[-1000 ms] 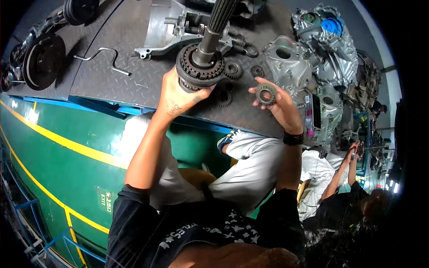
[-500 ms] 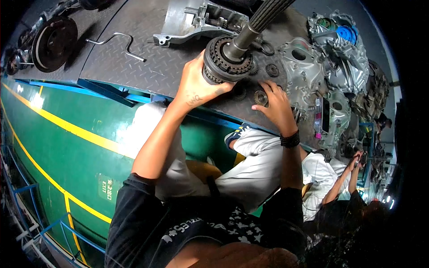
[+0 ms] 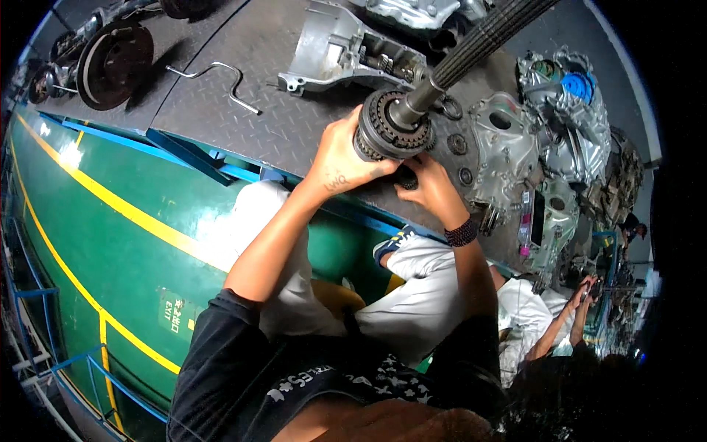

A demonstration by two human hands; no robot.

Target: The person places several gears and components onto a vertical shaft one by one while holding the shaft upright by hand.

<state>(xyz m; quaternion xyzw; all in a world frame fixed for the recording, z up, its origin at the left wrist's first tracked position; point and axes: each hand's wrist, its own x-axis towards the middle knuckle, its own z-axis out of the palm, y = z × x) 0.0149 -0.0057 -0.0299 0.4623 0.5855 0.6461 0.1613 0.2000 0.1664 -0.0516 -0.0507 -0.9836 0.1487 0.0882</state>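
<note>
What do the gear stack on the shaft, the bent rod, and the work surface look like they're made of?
Gear stack: dark, dull steel by the look, with toothed rims and an oily sheen; the left hand grips it and the right hand is under it. Bent rod: bright bare metal, likely steel. Work surface: grey metal plate with a raised tread pattern.

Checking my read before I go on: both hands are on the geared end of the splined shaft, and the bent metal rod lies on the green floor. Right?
Not quite. Both hands, left hand and right hand, are on the geared end of the splined shaft, but the bent metal rod lies on the dark tread-plate platform, not the green floor. The head view shows it.
</note>
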